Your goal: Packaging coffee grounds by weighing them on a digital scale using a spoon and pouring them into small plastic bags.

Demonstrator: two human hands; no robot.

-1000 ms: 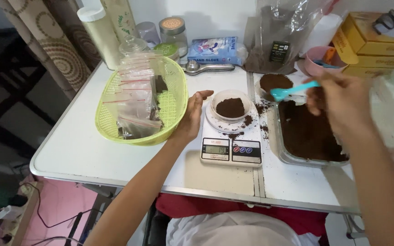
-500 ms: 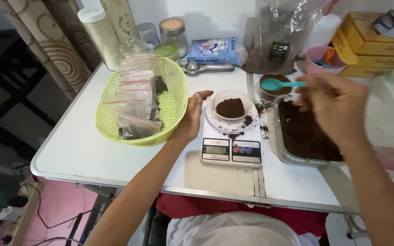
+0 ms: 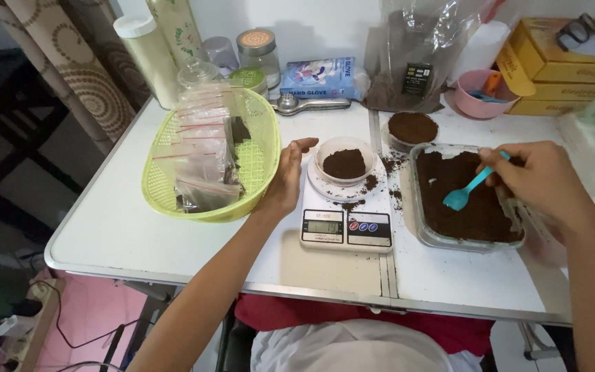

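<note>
Bare table (image 3: 125,227) lies open; basket (image 3: 163,200) and scale (image 3: 346,227) crowd the middle.

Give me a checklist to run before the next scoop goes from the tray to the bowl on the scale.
1. Right hand grips the blue spoon: ok.
2. Spoon bowl sits over the powder tray: ok.
3. Small bowl rests on the scale: ok.
4. Left hand steadies beside the bowl: ok; contact cannot tell.
5. Scale display readable: cannot tell.
6. Scale top free of spilled powder: not ok.
</note>
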